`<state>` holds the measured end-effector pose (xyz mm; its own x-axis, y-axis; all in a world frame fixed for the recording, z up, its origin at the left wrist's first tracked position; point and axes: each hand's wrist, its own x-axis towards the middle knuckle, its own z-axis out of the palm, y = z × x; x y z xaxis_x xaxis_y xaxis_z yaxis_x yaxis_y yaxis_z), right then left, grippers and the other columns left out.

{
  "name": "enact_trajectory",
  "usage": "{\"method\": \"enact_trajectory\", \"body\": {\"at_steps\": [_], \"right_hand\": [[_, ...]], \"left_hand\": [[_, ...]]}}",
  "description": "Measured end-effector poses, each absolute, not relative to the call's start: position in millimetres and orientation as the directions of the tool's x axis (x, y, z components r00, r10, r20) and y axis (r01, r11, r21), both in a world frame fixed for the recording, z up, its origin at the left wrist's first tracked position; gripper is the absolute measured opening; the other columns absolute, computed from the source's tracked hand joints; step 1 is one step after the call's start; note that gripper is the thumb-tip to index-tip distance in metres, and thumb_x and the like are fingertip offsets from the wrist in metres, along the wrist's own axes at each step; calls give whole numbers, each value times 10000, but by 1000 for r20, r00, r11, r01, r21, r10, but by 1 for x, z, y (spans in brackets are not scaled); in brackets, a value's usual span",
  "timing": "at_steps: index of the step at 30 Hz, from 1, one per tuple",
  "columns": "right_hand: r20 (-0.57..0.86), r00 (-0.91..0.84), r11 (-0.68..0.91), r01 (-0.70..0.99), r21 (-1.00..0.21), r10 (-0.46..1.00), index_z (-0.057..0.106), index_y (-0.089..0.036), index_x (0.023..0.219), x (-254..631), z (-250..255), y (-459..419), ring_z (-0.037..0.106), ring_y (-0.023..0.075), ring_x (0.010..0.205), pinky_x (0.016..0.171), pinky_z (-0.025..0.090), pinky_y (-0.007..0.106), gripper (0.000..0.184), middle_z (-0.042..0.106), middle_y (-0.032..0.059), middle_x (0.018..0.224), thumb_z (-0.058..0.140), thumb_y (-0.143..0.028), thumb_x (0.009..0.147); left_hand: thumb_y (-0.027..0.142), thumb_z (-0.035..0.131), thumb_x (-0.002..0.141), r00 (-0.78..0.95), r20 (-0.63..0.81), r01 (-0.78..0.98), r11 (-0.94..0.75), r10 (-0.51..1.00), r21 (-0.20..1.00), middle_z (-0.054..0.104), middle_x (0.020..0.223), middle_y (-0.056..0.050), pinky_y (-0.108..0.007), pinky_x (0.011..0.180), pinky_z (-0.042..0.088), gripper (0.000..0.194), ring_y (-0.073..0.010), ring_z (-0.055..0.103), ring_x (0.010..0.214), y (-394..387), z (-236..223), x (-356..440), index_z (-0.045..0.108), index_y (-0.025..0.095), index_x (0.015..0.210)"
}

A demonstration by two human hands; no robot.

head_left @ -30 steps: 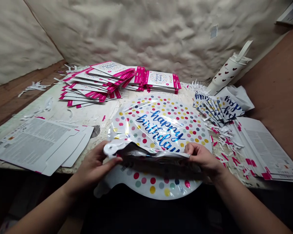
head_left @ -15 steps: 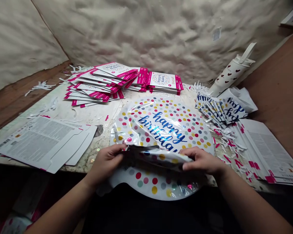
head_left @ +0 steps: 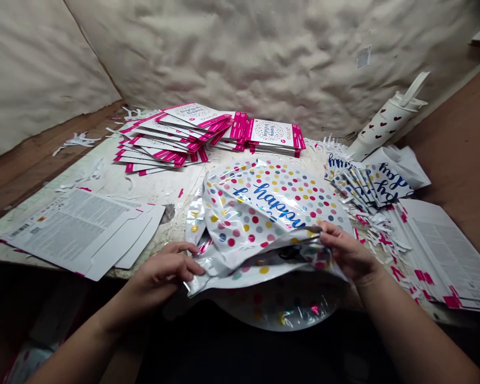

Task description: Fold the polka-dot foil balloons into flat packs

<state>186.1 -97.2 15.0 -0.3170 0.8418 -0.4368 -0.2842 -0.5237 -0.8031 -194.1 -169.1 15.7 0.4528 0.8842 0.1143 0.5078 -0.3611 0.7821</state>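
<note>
A round foil balloon with coloured polka dots and blue "happy birthday" lettering lies on the table in front of me. Its near part is creased and bent up over itself, hiding most of the lettering. My left hand pinches the crumpled foil at the lower left. My right hand grips the raised foil fold at the right. A lower layer of the balloon shows below the fold, near the table's front edge.
Stacks of packaged cards with magenta edges stand behind the balloon. Fanned printed foil pieces and a heart-print white tumbler are at the right. Printed white cardboard sheets lie left, more right, among paper scraps.
The near part of the balloon has been lifted and folded further over, now covering most of the lettering. My right hand has moved up and away, and my left has dropped lower left.
</note>
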Motion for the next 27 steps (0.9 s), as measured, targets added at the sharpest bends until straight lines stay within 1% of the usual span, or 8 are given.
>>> {"method": "enact_trajectory", "body": {"at_steps": [4, 7, 9, 11, 15, 19, 24, 27], "right_hand": [[-300, -105, -317, -264, -911, 948, 507, -232, 755, 191, 40, -96, 553, 102, 567, 548, 471, 211, 222, 587, -48, 662, 702, -332, 716], [-151, -270, -171, -51, -984, 951, 489, -240, 781, 184, 53, -115, 548, 96, 546, 509, 463, 195, 142, 578, -43, 664, 606, -317, 804], [-96, -450, -16, 179, -984, 888, 496, -233, 812, 177, 53, -136, 618, 131, 726, 633, 515, 232, 74, 634, 1, 835, 569, -233, 815], [-44, -571, 237, 408, -881, 820, 528, -227, 956, 171, 42, -156, 556, 222, 1080, 892, 477, 365, 232, 585, 70, 1164, 556, -120, 751], [32, -523, 481, 758, -440, 852, 328, -192, 1366, 185, 1, -182, 269, 278, 1334, 1055, 308, 497, 779, 306, 114, 1450, 418, 24, 623], [115, -201, 220, 958, -182, 973, 375, -112, 1359, 226, -26, -173, 412, 264, 1258, 1011, 401, 443, 638, 430, 170, 1363, 345, 8, 733], [119, -364, 382, 864, -327, 924, 384, -196, 1365, 258, -22, -143, 284, 228, 1331, 1087, 291, 441, 546, 326, 67, 1442, 381, -102, 828], [1, -436, 381, 784, -491, 900, 518, -241, 1265, 270, -15, -139, 467, 211, 1219, 1033, 388, 397, 449, 518, 46, 1308, 450, -166, 828]], "left_hand": [[115, 450, 817, 669, -83, 636, -511, 739, 578, 668, 1013, -11, -287, 891, 438, 244, -196, 544, 1069, -164, 33, -222, 653, 248, 797], [216, 489, 844, 540, 79, 736, -516, 838, 438, 529, 1274, -25, -326, 977, 396, 306, -217, 467, 1183, -150, 47, -225, 549, 249, 1143], [361, 572, 802, 458, 226, 817, -507, 860, 276, 354, 1420, -102, -467, 1058, 271, 596, -313, 291, 1306, -135, 46, -216, 368, 175, 1329], [426, 603, 757, 519, 220, 812, -557, 826, 173, 267, 1461, -139, -553, 1076, 147, 777, -360, 180, 1342, -119, 34, -206, 261, 142, 1394], [257, 472, 823, 633, 90, 724, -629, 769, 284, 538, 1288, -40, -460, 1094, 225, 495, -228, 432, 1241, -98, -1, -204, 425, 249, 1315], [196, 393, 856, 691, 99, 632, -665, 716, 398, 612, 1192, 7, -340, 1004, 403, 320, -185, 497, 1184, -91, -12, -215, 646, 289, 1027], [240, 442, 839, 701, -14, 661, -643, 713, 388, 259, 1467, -33, -451, 1072, 282, 565, -269, 245, 1341, -84, 5, -203, 318, 254, 1390], [209, 393, 860, 744, -164, 654, -654, 648, 381, 331, 1428, 24, -465, 1076, 260, 495, -263, 266, 1331, -79, 11, -202, 393, 331, 1340]]}}
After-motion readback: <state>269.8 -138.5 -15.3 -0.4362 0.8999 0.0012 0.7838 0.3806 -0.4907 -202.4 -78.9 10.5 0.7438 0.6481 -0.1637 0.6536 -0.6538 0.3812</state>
